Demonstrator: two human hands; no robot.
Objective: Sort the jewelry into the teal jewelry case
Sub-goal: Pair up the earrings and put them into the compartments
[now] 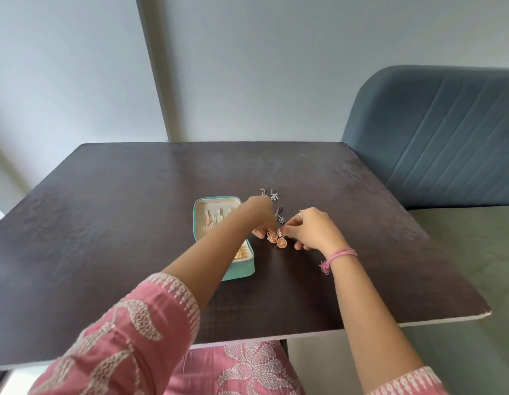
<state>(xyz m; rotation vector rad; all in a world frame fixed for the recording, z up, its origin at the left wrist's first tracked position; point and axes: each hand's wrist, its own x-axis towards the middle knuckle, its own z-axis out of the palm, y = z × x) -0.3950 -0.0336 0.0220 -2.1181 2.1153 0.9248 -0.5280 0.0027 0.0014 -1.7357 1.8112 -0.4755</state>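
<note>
The teal jewelry case (238, 270) lies open on the dark table, left of centre, with chains and gold pieces in its cream compartments. Just right of it sit two rose-gold dome earrings (277, 240). My left hand (259, 215) reaches across the case and pinches the left earring. My right hand (311, 228) pinches the top of the right earring with thumb and forefinger. Behind the hands lie several dark silver earrings (274, 193), and another silver pair (279, 214) lies between the hands.
The dark table (133, 223) has its near edge at the bottom and a chipped right corner. A blue padded chair (435, 132) stands at the right rear. A grey wall rises behind the table.
</note>
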